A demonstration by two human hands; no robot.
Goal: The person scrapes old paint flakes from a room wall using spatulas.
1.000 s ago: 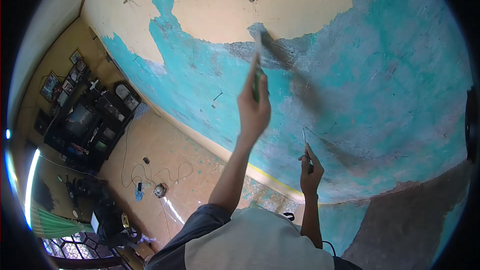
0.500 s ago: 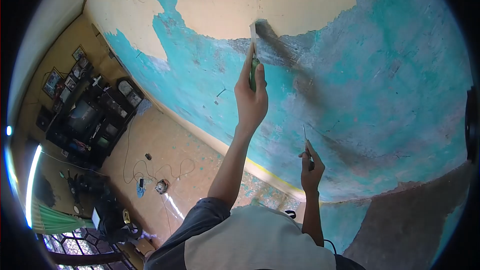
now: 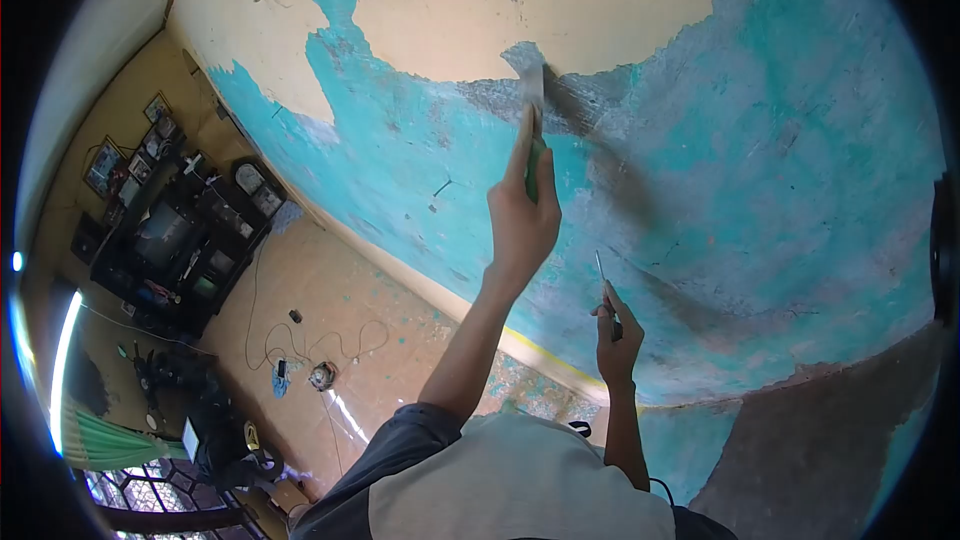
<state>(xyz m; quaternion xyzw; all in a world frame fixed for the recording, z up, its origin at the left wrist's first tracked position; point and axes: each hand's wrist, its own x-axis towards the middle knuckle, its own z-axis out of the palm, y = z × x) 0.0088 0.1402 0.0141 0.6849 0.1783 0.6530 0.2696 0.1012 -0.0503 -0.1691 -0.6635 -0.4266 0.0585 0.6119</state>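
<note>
Clock positions are read from the centre of the view. The left hand (image 3: pixel 523 230), close to the centre, is closed around the green handle of a flat-bladed metal scraper (image 3: pixel 534 90), one finger extended along it. The blade, broad and dull grey, points towards 12 o'clock and overlaps a rough grey patch at the ragged border of cream paint; whether its edge touches the surface cannot be told.

At 4 o'clock, the right hand (image 3: pixel 620 340) is closed around the dark handle of a thin, straight metal tool (image 3: pixel 600 265), its slender shaft pointing towards 11 o'clock. Contact between its tip and the wall cannot be told.

The large painted wall (image 3: pixel 720 190) is smooth cream at 12 o'clock; below and towards 3 o'clock it is mottled turquoise and grey, with scuffed texture and jagged, curving paint margins. Small turquoise flakes (image 3: pixel 540 387) are scattered on the tan, smooth floor (image 3: pixel 330 300), between 5 and 6 o'clock. Looped thin cables (image 3: pixel 372 347) lie between 7 and 8 o'clock, near a rounded metallic object (image 3: pixel 321 375). A black, angular shelving unit (image 3: pixel 165 240) stands at 9 o'clock; a pleated green fabric curtain (image 3: pixel 112 440) hangs at 8 o'clock.
</note>
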